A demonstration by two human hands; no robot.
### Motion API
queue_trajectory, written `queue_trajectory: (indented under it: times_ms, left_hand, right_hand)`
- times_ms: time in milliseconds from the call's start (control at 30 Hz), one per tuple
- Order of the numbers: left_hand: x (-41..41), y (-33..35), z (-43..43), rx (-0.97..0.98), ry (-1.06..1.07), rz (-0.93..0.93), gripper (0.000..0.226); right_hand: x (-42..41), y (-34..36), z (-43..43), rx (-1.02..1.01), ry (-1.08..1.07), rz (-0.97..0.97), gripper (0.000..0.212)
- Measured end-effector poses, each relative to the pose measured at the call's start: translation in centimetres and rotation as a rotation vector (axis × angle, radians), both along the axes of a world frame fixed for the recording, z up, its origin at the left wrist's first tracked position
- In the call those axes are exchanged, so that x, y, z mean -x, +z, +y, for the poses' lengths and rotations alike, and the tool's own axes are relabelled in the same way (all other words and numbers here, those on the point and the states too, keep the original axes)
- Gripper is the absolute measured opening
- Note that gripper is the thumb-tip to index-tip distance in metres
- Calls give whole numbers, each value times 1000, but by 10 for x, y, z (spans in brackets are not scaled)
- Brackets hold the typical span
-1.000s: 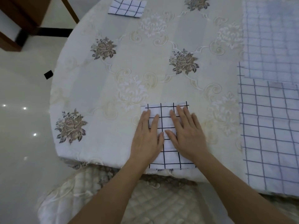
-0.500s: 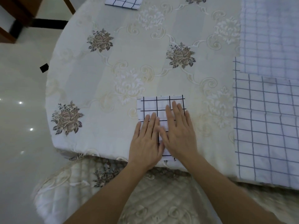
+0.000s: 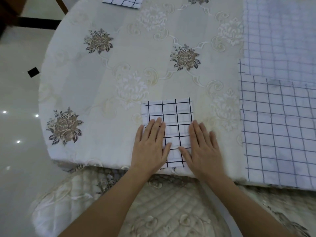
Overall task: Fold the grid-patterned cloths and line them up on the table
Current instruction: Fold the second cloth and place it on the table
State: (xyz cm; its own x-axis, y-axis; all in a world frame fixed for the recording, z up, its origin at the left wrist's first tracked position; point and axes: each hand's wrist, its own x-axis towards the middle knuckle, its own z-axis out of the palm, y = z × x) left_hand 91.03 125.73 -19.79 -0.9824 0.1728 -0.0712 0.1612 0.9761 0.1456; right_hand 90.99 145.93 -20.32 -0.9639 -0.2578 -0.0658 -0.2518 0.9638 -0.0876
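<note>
Our left hand (image 3: 150, 146) and right hand (image 3: 203, 147) lie flat, fingers straight (gripping nothing), pressing the side edges of the folded black-grid cloth (image 3: 171, 120) at the bench's (image 3: 102, 82) 6 o'clock edge. A spread blue-grid cloth (image 3: 277, 134) lies at 3 o'clock, and a second folded cloth (image 3: 123, 1) at 11 o'clock.

A cream tablecloth (image 3: 119, 69) with pale scrollwork carries brown embroidered roses (image 3: 185, 57), one near the left edge (image 3: 63, 127). Below it sits a quilted chair cover (image 3: 171, 212) in the same cream. A glossy floor (image 3: 17, 96) at left shows bright light spots and a small black square (image 3: 33, 72). Dark wooden furniture (image 3: 8, 11) and a slanted wooden leg (image 3: 61, 5) stand at top left.
</note>
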Motion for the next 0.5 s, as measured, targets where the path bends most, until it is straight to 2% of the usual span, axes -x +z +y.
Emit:
queue_trajectory:
  times_ms: [100,167,300,500]
  left_hand:
    - [24,9,1,8,-20,76,46]
    - [46,11,5,-17,18,111,42]
    - [74,-5,-1,8,28,61,62]
    - [78,-15,-16,44,-54,-14,73]
  right_hand:
    - [16,8,-20,68,-56,48,74]
    - [37,12,-43,172,-33,98,67]
    - [72,2,-69,279,26,40,62]
    - [79,-7,-45,64,85,-22,82]
